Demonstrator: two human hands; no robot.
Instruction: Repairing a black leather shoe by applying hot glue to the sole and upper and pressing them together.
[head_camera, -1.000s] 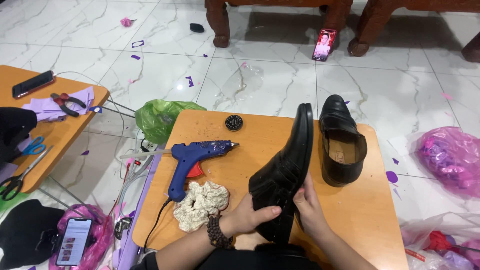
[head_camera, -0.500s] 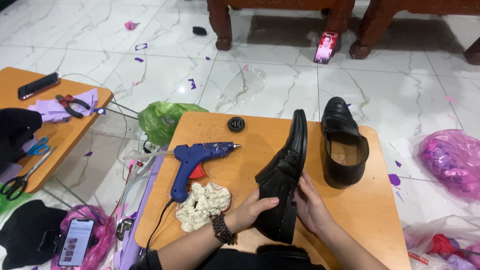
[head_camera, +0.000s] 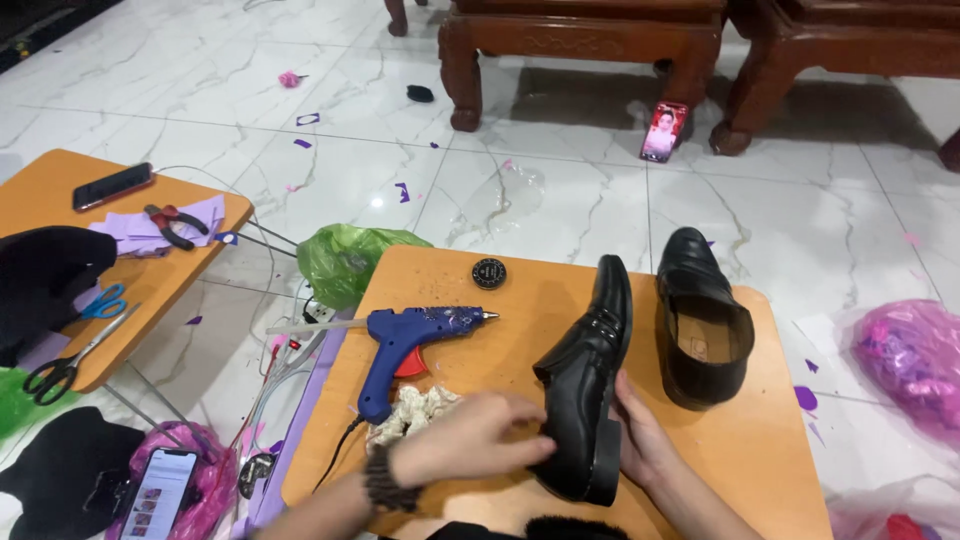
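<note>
Seen from above, two bare hands hold a black leather dress shoe (head_camera: 585, 380) tipped on its side near the front edge of a small orange wooden bench (head_camera: 470, 290). The left hand (head_camera: 470, 440), with a dark beaded bracelet at the wrist, lies flat across the upper of the shoe, fingers spread and pressing against it. The right hand (head_camera: 640, 440) cups the shoe from the other side, along the sole, fingers curled around the heel end. The shoe is glossy, with a narrow toe pointing away from the person, a low block heel nearest the body and stitched seams across the vamp. Its sole faces right.

Just to the right, apart from it, stands the second black shoe (head_camera: 703, 320) upright on the bench, its tan lining showing through the opening.

Left of the hands, a crumpled cream cloth (head_camera: 410, 412) lies on the bench, partly under the left hand. Beside it rests a blue hot glue gun (head_camera: 410, 340), nozzle pointing right, with a small red piece under its handle. A small round black tin (head_camera: 489, 273) sits near the far edge.

On the white marble floor, a green plastic bag (head_camera: 350, 262) lies by the bench's left corner. A second orange bench (head_camera: 40, 195) at far left carries a phone, pliers and blue-handled scissors.
</note>
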